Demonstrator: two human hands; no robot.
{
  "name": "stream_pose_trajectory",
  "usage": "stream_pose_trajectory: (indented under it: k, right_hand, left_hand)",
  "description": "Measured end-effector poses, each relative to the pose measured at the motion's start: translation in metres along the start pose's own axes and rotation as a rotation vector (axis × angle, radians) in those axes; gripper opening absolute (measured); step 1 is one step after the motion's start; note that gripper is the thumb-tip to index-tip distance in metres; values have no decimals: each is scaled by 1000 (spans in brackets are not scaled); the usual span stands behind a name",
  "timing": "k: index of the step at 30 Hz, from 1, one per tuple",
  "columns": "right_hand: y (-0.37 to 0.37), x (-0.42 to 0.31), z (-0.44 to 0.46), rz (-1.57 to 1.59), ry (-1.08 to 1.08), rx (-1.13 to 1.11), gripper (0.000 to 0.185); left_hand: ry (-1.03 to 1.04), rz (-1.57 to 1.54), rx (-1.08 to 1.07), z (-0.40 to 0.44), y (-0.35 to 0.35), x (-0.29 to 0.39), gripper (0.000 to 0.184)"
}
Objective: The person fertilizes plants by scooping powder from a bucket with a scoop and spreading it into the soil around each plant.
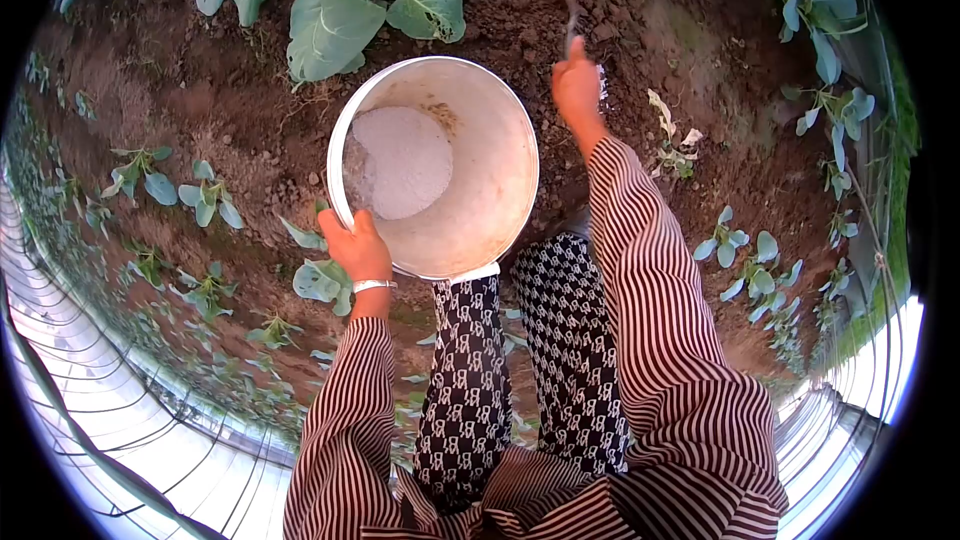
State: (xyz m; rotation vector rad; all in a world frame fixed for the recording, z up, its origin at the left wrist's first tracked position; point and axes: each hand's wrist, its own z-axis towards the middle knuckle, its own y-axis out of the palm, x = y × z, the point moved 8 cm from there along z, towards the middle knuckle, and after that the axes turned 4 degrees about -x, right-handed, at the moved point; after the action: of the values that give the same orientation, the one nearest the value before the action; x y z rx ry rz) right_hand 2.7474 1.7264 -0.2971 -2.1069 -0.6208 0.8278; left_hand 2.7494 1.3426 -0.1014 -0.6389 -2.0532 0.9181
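Observation:
My left hand is closed over the near left rim of a white bucket. White granules cover part of the bucket's bottom. Beyond the bucket to the right, my right hand is closed around a small hand tool with a thin, curved metal part, held just above the brown soil; its exact kind is blurred. A little white material shows beside the right hand's fingers, but I cannot tell whether it is held or on the ground.
A large leafy cabbage-like plant grows beyond the bucket. Small seedlings stand in the soil on the left, with more seedlings on the right. A wilted pale plant lies right of my hand. My legs are close below the bucket.

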Motion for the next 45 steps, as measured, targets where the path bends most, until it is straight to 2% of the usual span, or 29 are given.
stream_pose_trajectory:
  k: [1,2,6,9,11,13,15,16,18,19,21,23,25,27,29,30,32,33,35,37,38,41,43,44,45]
  right_hand:
    - [12,1,-4,-1,23,-40,55]
    - [16,-3,-11,135,-52,-32,53]
    - [1,-22,-29,152,-247,-79,56]
    - [-35,6,-51,234,-112,29,56]
    - [-51,52,-56,123,12,146,52]
    - [-71,103,-64,315,34,250,50]
    - [-89,145,-86,298,93,378,46]
    - [-89,163,-106,308,184,301,40]
    - [-51,200,-173,951,675,42,26]
    - [-46,202,-206,1047,772,29,18]
    - [-9,225,-270,1237,1060,76,17]
    - [16,246,-304,1275,1246,180,19]
    - [93,299,-286,533,937,-137,20]
    - [123,296,-243,348,933,-136,22]
    - [100,247,-211,714,1240,-96,21]
    - [82,230,-206,907,1364,-198,20]
    - [83,207,-185,1267,1336,-138,21]
    - [88,196,-186,1418,1205,25,22]
    - [72,184,-186,1446,1059,179,21]
    - [33,170,-181,1232,1056,151,17]
    - [40,180,-181,1117,898,75,26]
    - [20,177,-232,1199,989,267,30]
    - [40,187,-261,1205,1191,252,22]
    - [50,188,-275,1246,1344,229,8]
    - [64,188,-270,1336,1324,222,16]
  left_hand:
    - [5,0,1,0,0,0,18]
    - [9,-6,1,0,0,0,18]
    - [28,14,17,-1,3,0,18]
    - [20,-1,-6,-1,8,5,17]
    - [-24,32,-18,0,9,1,19]
    - [-16,-30,-2,2,10,2,22]
    - [-7,-69,-7,3,9,-5,25]
    - [5,-86,-14,7,10,-10,26]
    - [-36,-82,-24,11,12,-16,29]
    - [-46,-61,-30,7,14,-8,29]
    - [-59,-21,-30,1,18,8,28]
    - [-50,-10,-13,0,22,10,29]
    - [-36,-34,16,-5,27,20,29]
    - [-24,-67,13,-10,33,25,30]
    - [-23,-53,15,-12,35,22,31]
    - [-23,-23,13,-12,33,19,32]
    - [-21,1,10,-8,38,17,31]
    - [-22,14,2,-8,36,16,30]
    - [-28,37,-1,-13,37,23,29]
    - [-38,63,14,-23,38,37,29]
    - [-21,46,5,-19,39,34,31]
    - [-37,15,0,-13,39,30,31]
    - [-41,32,26,-18,41,35,32]
    - [-38,30,39,-21,42,36,34]
    - [-37,30,52,-23,42,36,37]
